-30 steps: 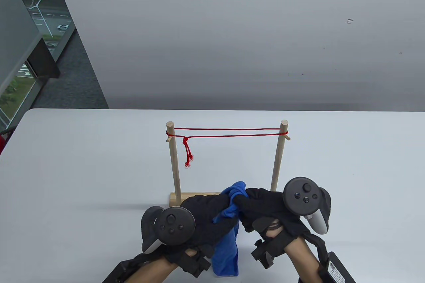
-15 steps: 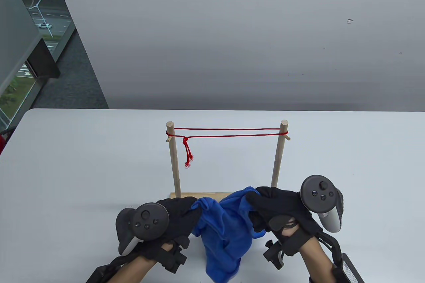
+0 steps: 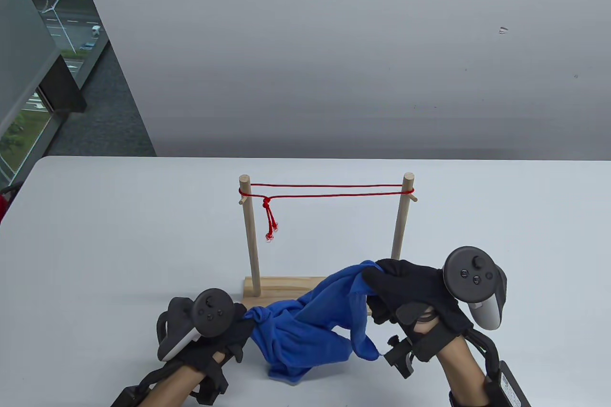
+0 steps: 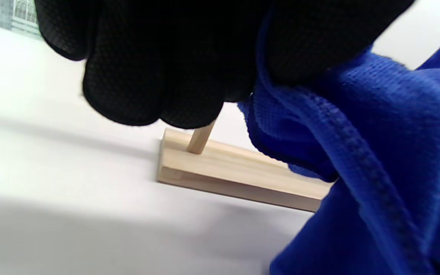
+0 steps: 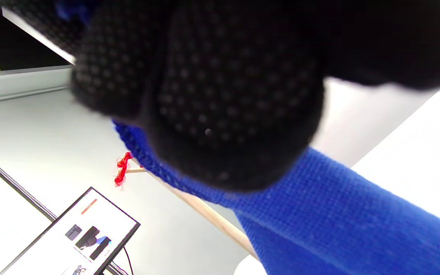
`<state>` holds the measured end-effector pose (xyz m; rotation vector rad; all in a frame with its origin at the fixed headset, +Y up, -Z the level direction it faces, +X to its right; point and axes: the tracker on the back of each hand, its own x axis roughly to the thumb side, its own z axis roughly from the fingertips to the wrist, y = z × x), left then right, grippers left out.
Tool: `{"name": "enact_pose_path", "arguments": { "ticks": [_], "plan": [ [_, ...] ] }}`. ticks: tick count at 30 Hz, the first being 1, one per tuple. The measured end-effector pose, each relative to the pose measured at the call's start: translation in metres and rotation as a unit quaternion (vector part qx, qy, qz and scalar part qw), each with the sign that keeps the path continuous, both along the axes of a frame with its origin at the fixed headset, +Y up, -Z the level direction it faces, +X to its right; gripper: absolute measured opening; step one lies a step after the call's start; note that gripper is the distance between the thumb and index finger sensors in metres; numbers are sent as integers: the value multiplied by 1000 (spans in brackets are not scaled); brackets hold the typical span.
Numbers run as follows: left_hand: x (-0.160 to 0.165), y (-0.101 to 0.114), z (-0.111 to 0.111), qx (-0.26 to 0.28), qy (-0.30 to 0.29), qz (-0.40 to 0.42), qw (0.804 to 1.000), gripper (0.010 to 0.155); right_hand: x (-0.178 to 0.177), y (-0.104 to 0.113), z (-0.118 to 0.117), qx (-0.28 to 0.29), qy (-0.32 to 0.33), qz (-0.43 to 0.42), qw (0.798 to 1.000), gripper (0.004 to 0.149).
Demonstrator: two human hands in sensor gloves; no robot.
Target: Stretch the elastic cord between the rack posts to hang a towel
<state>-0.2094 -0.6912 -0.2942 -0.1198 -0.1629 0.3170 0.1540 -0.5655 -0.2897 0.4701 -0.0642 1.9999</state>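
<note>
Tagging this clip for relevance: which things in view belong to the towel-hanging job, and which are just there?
Part of the job:
- blue towel, gripped by left hand and right hand
- red elastic cord, already strung between the posts
- wooden rack

Just there:
- white table
- monitor, seen only in the right wrist view

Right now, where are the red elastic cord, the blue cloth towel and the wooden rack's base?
red elastic cord [image 3: 329,185]: table view, upper strand between the posts.
blue cloth towel [image 3: 315,326]: table view, bunched middle.
wooden rack's base [image 4: 220,168]: left wrist view, top face.
</note>
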Motion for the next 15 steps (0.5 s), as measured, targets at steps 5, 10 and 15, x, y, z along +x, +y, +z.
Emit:
{"name": "enact_pose_path", "arguments": {
  "ticks": [5, 10, 15],
  "plan": [
    [-12, -2, -7, -103, -10, 35, 994, 70, 0, 4, -1, 13, -4, 20, 1000, 45],
    [-29, 13, -7, -115, -20, 97, 988, 77, 2, 5, -3, 21, -8, 39, 999, 46],
    [-13, 51, 2, -37, -52, 152, 986, 71, -2, 1, -11, 10, 22, 53, 998, 46]
  ]
}}
